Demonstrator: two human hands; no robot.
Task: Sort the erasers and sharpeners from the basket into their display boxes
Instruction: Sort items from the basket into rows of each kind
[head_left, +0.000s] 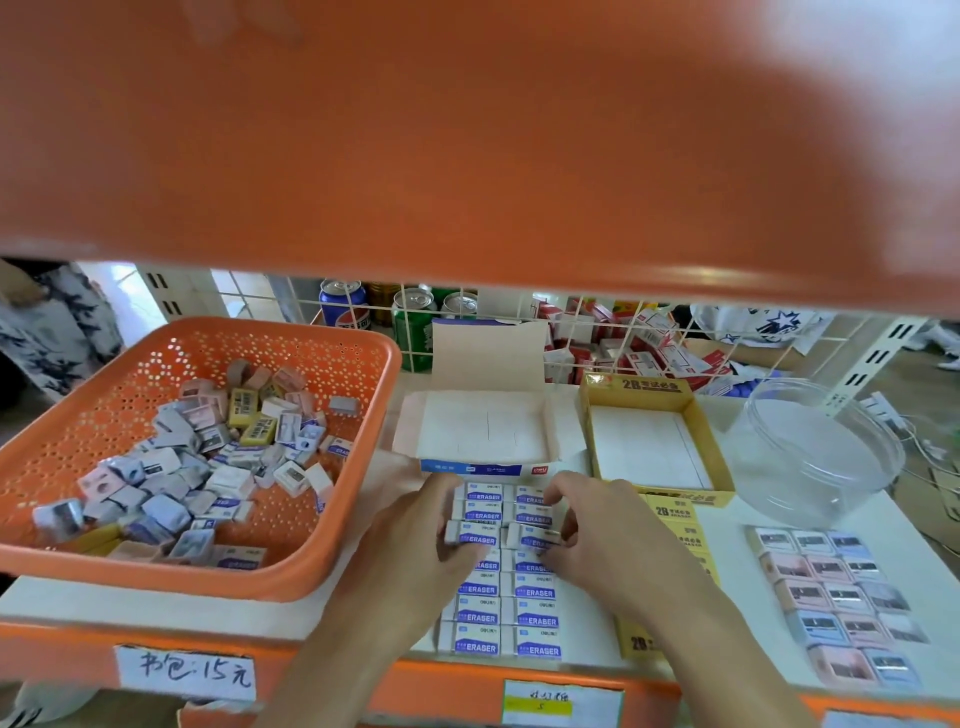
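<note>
Basket (358, 364) left, blue box (483, 431) behind eraser rows (509, 618), yellow box (701, 421) right, sharpeners (836, 597) far right.

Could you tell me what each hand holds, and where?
The left hand pinches the left-column eraser by its left end; the right hand, the right-column eraser by its right end.

Orange perforated plastic basket (363, 374) at left, holding a loose mixed pile of erasers and sharpeners (208, 467). White-and-blue sleeved erasers (535, 621) lie flat in two columns before the empty blue-white cardboard display box (483, 431). Empty yellow cardboard display box (649, 452) just beside it. Pastel block sharpeners (836, 597) gridded far right.
</note>
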